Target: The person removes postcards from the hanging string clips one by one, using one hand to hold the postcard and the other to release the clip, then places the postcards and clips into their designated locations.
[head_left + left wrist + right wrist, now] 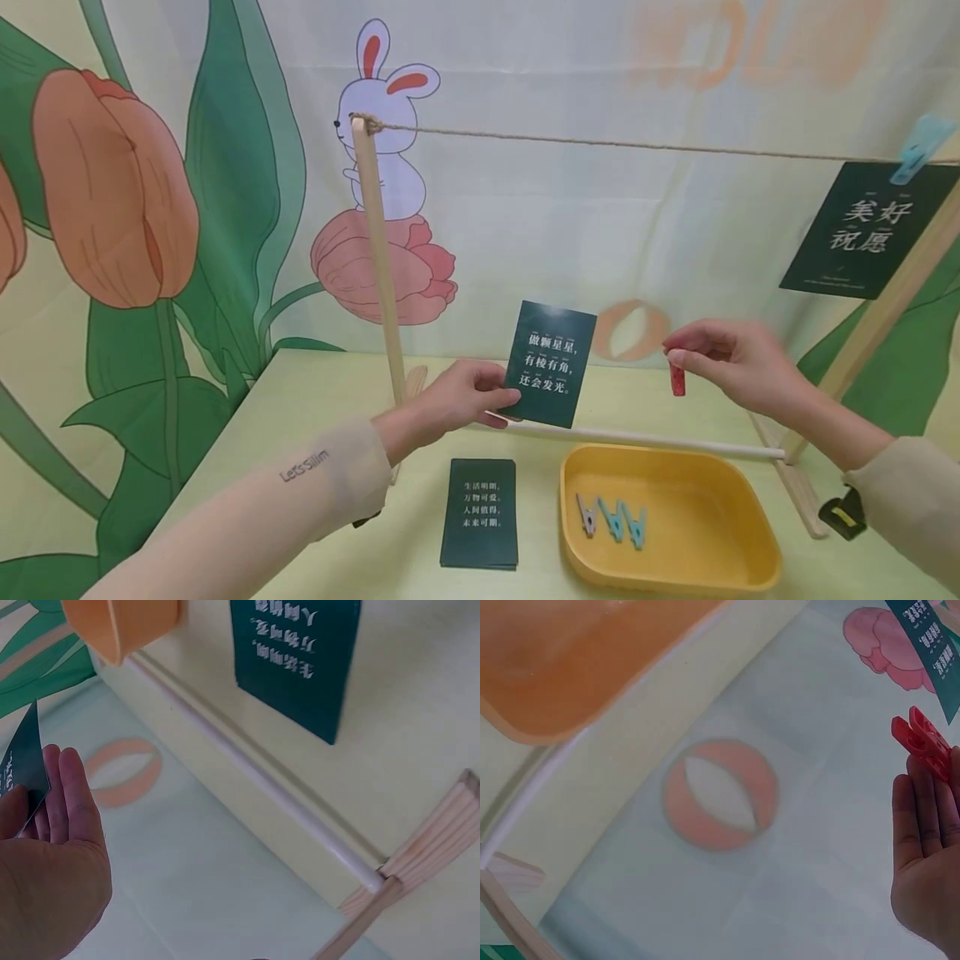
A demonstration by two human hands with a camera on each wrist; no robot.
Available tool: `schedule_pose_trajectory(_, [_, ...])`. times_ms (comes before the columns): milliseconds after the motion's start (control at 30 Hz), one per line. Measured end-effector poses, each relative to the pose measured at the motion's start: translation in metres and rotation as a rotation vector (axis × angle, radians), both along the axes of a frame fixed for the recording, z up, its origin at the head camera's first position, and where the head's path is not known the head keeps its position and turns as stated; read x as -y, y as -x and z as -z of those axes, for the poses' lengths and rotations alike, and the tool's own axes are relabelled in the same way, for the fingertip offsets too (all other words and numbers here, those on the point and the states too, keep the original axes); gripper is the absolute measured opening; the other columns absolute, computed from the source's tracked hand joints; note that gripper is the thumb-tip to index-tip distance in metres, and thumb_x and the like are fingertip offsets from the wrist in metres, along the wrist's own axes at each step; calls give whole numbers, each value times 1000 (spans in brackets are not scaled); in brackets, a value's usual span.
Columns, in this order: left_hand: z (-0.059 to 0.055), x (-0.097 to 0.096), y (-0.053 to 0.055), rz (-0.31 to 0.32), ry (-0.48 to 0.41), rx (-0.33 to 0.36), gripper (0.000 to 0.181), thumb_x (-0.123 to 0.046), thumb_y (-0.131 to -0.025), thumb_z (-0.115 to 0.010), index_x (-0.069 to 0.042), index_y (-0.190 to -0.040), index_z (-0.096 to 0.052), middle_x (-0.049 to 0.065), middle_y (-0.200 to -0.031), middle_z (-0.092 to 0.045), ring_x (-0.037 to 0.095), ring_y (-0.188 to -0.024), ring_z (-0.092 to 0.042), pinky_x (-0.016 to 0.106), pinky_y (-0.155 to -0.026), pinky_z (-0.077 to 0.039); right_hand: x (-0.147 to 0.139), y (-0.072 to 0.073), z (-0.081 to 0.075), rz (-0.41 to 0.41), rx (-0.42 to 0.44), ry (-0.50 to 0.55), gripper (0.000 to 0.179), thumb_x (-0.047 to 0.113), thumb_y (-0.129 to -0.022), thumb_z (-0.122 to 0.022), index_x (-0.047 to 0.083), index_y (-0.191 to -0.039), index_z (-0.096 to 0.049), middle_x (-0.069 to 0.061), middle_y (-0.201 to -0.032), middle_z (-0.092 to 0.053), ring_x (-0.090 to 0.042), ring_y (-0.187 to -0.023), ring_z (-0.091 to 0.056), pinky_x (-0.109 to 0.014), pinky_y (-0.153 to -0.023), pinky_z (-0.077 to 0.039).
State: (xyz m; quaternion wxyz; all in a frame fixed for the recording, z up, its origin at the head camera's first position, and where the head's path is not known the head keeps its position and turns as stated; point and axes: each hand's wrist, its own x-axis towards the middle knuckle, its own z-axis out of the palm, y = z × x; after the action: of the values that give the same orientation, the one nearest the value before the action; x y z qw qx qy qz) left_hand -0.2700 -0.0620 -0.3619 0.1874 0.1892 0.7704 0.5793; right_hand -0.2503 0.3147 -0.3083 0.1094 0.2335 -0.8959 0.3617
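My left hand (pixel 465 396) pinches a dark green card (pixel 551 364) by its lower left edge, thumb in front and fingers behind. White lettering faces me on the card, which is raised over the table. Farther right, my right hand (pixel 731 367) pinches a red clothespin (pixel 677 377) between thumb and fingers, apart from the card. The right wrist view shows the same red clothespin (pixel 922 741) at the fingertips. Above both hands a twine line (pixel 600 143) runs between two wooden posts. Another dark green card (pixel 862 229) hangs at its right end under a blue clothespin (pixel 918 150).
A stack of dark green cards (pixel 480 512) lies on the table in front. Beside it stands a yellow tray (pixel 697 579) with several clothespins (pixel 615 521) inside. The left wooden post (pixel 378 258) and a white bottom rod (pixel 637 437) belong to the frame. A printed cloth hangs behind.
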Motion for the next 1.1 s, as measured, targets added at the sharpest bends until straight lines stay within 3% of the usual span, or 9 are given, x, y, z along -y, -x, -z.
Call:
schedule_pose_trajectory(367, [29,22,-12,-51,6,69,18,-10,-106,-67,2,-119,-71,17,-104,-77,39,-109,-77,45,-93,-65,-2,-5,39,20,100,-33,18,15,-99,-78,6,-115,-78,1,-96,-79,-11,-84,-71,-19,-77,-60])
schedule_pose_trajectory(633, [49,33,-21,-69,-2,113,14,-9,-105,-69,-1,-94,-65,9,-87,-70,35,-103,-79,42,-88,-66,-3,-9,70,50,212,-71,19,20,-100,-78,8,-114,-78,4,-96,-78,-16,-87,-73,-22,-79,-61])
schedule_pose_trajectory(900, [64,44,-30,-84,-19,155,16,-8,-105,-69,5,-115,-70,11,-99,-75,34,-101,-79,43,-87,-66,-2,-13,92,1,350,-23,21,19,-103,-74,2,-115,-74,2,-77,-74,-19,-81,-71,-24,-78,-60])
schedule_pose_trajectory(1100, [75,50,-38,-109,-20,208,16,-6,-106,-67,7,-115,-68,17,-106,-79,35,-100,-79,45,-88,-66,-1,-15,104,43,410,-56,23,22,-100,-78,3,-113,-76,3,-84,-76,-23,-85,-71,-23,-78,-60])
